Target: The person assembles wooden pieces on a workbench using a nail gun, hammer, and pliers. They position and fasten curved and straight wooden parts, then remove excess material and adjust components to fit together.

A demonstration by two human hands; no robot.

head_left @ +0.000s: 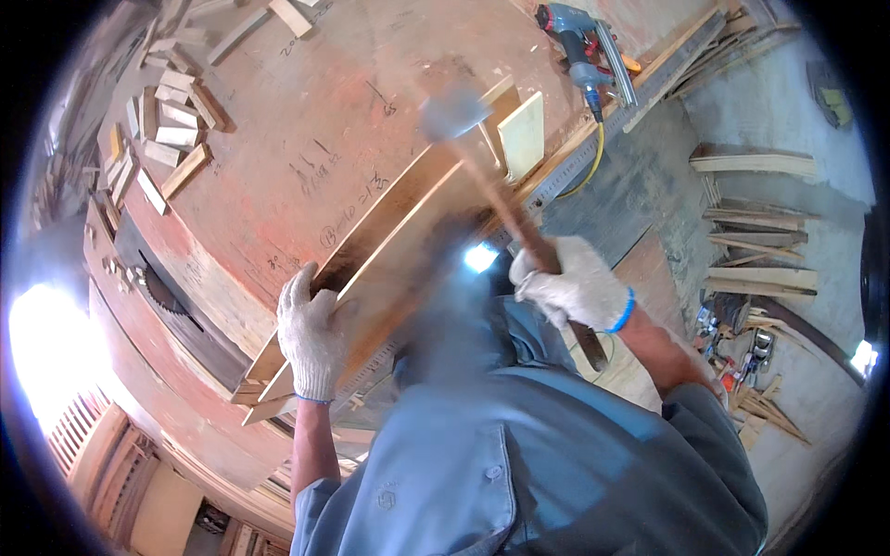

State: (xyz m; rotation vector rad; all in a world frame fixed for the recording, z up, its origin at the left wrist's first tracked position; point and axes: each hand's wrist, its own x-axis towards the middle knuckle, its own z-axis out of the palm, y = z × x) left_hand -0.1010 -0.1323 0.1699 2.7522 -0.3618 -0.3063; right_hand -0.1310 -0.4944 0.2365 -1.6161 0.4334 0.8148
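Observation:
My right hand (579,283), in a white knit glove with a blue cuff edge, is closed round the wooden handle of a hammer (501,206). Its metal head is raised and smeared by motion, near the far end of a long narrow wooden box (403,243). Two long boards on edge make the box's sides. A pale short board (522,137) stands at that far end. My left hand (311,338), gloved too, grips the top edges of the boards near the other end, its fingers bent over them.
A nail gun (577,56) with a yellow hose lies at the far right of the worktable (250,157). Along the near edge runs a metal ruler (561,174). Wood offcuts (178,113) lie at left, near a circular saw blade (167,296). Stacked boards (756,236) sit at right.

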